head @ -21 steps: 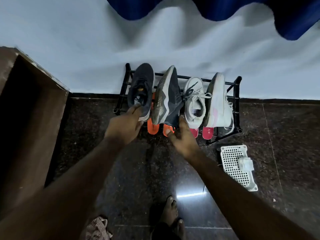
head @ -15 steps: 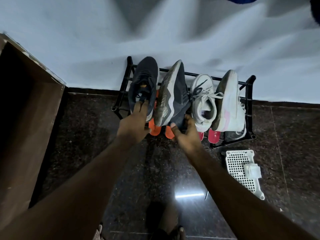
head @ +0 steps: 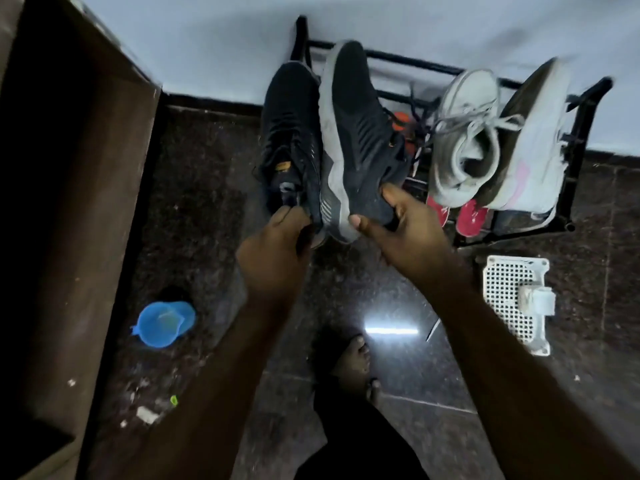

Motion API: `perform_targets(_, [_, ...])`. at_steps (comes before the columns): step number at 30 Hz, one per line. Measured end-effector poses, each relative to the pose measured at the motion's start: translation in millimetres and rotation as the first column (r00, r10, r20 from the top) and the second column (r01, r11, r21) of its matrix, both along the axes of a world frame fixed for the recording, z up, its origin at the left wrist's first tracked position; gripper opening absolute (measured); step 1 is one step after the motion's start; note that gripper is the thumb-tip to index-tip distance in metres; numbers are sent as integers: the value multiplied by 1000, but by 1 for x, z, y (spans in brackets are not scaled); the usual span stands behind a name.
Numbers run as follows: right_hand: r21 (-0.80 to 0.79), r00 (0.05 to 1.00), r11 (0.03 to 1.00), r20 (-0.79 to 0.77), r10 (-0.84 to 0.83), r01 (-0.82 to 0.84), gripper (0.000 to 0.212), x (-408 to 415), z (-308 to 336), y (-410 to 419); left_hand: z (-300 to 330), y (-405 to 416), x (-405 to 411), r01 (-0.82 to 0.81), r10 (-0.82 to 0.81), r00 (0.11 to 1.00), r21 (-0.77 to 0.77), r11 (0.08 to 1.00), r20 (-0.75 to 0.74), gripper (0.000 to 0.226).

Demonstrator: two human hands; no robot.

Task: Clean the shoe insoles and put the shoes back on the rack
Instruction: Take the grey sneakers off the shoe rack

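Observation:
Two dark navy sneakers are off the black metal rack (head: 585, 109). My left hand (head: 277, 251) grips the heel of the left dark sneaker (head: 294, 133). My right hand (head: 405, 230) holds the heel of the right dark sneaker (head: 356, 133), which is turned on its side with its grey sole edge showing. A white sneaker pair (head: 485, 140) stays on the rack's top tier, one upright and one on its side. On the lower tier, an orange shoe (head: 400, 121) shows behind the dark pair, and red-pink shoes (head: 467, 216) lie under the white ones.
A brown wooden cabinet (head: 69, 202) stands at the left. A blue plastic mug (head: 162, 323) sits on the dark granite floor beside it. A white perforated plastic piece (head: 512, 299) lies right of the rack. My bare foot (head: 353, 362) is below. Small debris lies at lower left.
Both hands have pulled the dark sneakers out from the rack toward me. The view has tilted down and closer, bringing the blue mug into sight.

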State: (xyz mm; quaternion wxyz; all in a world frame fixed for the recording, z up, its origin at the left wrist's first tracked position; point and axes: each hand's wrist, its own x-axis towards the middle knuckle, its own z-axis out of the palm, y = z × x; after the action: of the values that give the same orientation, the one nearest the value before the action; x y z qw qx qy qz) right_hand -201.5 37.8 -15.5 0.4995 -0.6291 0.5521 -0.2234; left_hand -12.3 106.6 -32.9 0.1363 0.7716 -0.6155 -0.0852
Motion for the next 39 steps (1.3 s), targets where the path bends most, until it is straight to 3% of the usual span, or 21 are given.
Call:
perform_targets(5, [39,990,999,-138,26,-21,26,3,-17,98,-1,90,-3,-22,26,999,71,997,-48,21])
perform_targets(13, [122,917,991,-386,99,-55,47,-10,-76,189,-64,177,-8,14,23,993,309,951,-114,14])
perform_targets(18, [144,851,988,-510,127,-62,41,-9,-164,210,-143,189,-9,-34,28,999,373,927,21,21])
perform_targets(23, [116,784,992,-619,42,39,35,19,-265,211,-254,192,-5,-149,146,988,418,896,39,12])
perform_targets(26, [124,778,989,-628,11,86,27,38,-313,215,-302,192,-2,-250,218,968,445,860,124,17])
perform_targets(29, [219,760,974,-642,103,53,34,55,-356,223,-333,194,0,-267,232,964,499,825,132,20])
perform_targets(32, [366,829,930,-509,231,-34,47,70,-378,238,-345,203,-6,-234,205,971,642,730,121,34])
perform_targets(34, [424,875,905,-424,233,-35,56,70,-375,246,-340,207,-14,-237,218,969,690,684,116,38])
perform_targets(39, [388,887,914,-455,77,119,53,42,-321,228,-297,178,-41,-180,202,979,625,760,35,34])
